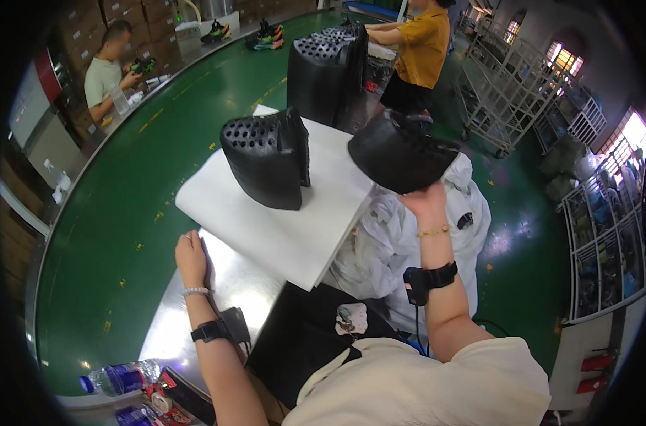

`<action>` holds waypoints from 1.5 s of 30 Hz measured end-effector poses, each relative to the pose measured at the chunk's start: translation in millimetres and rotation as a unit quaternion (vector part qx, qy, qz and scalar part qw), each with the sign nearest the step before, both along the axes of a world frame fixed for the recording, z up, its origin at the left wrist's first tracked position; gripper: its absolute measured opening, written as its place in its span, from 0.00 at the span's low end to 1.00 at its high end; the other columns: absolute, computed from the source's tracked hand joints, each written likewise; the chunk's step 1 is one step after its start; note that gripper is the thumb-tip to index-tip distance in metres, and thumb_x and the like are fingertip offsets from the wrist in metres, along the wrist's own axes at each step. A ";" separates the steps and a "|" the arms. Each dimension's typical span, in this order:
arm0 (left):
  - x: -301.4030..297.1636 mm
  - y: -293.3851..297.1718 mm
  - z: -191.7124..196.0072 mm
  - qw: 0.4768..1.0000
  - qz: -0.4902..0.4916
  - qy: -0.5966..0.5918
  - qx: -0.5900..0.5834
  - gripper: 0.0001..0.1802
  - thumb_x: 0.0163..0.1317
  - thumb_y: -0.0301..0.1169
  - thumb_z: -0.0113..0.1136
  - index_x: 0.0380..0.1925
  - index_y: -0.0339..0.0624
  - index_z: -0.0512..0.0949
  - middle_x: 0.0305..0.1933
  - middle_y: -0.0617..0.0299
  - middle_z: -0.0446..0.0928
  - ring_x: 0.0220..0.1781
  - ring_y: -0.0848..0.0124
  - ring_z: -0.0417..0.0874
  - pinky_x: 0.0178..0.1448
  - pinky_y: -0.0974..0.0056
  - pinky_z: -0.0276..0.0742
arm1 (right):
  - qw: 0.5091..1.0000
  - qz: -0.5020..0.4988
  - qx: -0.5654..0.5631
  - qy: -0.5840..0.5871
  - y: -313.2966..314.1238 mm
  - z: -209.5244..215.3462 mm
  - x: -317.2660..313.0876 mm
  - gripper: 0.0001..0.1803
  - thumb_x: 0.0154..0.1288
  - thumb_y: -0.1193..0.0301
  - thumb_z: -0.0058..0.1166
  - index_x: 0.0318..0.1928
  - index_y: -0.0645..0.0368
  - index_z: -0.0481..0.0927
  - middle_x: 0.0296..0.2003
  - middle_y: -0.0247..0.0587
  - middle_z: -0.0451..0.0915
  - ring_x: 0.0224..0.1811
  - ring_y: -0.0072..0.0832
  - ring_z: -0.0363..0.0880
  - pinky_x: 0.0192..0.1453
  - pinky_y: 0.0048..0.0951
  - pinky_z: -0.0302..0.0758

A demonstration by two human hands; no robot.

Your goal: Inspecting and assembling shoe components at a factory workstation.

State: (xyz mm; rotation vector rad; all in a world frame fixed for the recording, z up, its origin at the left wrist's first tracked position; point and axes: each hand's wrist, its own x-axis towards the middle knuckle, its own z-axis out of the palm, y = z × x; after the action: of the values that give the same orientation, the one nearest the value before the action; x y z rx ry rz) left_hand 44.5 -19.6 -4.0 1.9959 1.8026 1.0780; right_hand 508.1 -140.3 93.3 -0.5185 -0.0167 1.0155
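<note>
As white sheets overlap a metal tabletop, a curved black piece tilts past their right edge and a perforated black stack stands toward their far left edge. The right hand grips the piece from below; the left hand, its closure unclear, lies at the tabletop's left edge, nearer than the stack.

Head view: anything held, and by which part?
The right hand holds a black curved piece by its near lower edge; the left hand shows nothing held.
</note>
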 end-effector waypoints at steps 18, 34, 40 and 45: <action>0.9 -3.5 4.8 1.000 0.013 -0.008 -0.020 0.16 0.65 0.33 0.45 0.35 0.31 0.78 0.38 0.46 0.77 0.41 0.50 0.77 0.46 0.55 0.70 | 0.990 -0.048 -0.128 -0.024 125.1 -35.9 -93.8 0.17 0.63 0.72 0.37 0.51 0.48 0.72 0.35 0.27 0.72 0.32 0.20 0.67 0.43 0.25 0.72; -19.1 2.5 -14.1 1.000 -0.019 0.012 0.007 0.17 0.66 0.32 0.44 0.35 0.25 0.76 0.37 0.42 0.77 0.40 0.48 0.77 0.45 0.54 0.71 | 0.960 0.122 -0.110 -0.227 66.0 -20.8 -81.3 0.29 0.60 0.78 0.44 0.62 0.51 0.59 0.39 0.40 0.75 0.35 0.26 0.73 0.46 0.26 0.70; 0.0 4.9 -6.0 0.999 -0.037 0.018 0.008 0.19 0.67 0.34 0.44 0.37 0.25 0.76 0.37 0.41 0.77 0.38 0.48 0.77 0.43 0.55 0.71 | 0.897 -0.022 -0.135 -0.421 -59.3 -36.7 65.7 0.25 0.64 0.67 0.49 0.61 0.54 0.61 0.44 0.39 0.77 0.43 0.27 0.77 0.44 0.27 0.73; -25.1 20.8 -23.3 0.999 -0.020 0.025 -0.014 0.22 0.68 0.37 0.45 0.44 0.24 0.74 0.43 0.38 0.77 0.44 0.48 0.79 0.49 0.57 0.72 | 0.819 -0.274 -0.391 -0.319 -186.4 -65.9 181.9 0.18 0.62 0.64 0.49 0.51 0.57 0.70 0.39 0.40 0.80 0.35 0.25 0.78 0.37 0.25 0.72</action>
State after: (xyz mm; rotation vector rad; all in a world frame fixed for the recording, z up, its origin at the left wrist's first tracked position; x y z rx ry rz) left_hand 19.3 1.1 -27.4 2.0501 1.7839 0.9945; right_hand 689.9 -326.7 27.4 -1.5148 -0.0445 0.1934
